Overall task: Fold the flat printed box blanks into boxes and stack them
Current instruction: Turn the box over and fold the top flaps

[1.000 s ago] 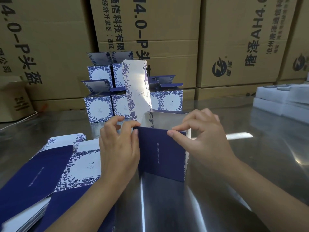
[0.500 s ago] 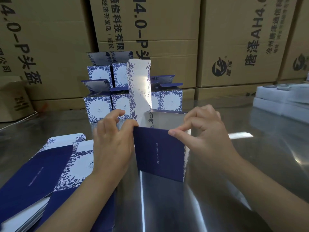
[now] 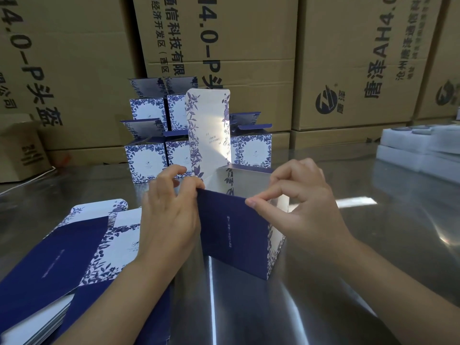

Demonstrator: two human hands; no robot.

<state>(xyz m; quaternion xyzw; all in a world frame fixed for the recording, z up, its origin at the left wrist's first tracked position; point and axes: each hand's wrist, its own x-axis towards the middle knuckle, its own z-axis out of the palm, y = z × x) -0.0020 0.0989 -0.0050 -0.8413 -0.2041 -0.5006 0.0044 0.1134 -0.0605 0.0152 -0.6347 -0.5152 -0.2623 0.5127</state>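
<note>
I see the half-formed box upright on the bench, its tall lid flap standing; my left hand has its grip pinching the near left corner; my right hand pinches the near top edge; flat blanks lie left of the box; finished boxes stacked behind it.

Half-formed box stands upright on the steel table, navy panel facing the camera, tall floral flap raised behind. Left hand pinches the top left corner; right hand pinches the top edge near the right corner. Flat blanks stacked at left. Folded boxes stacked behind, against brown cartons.
</note>
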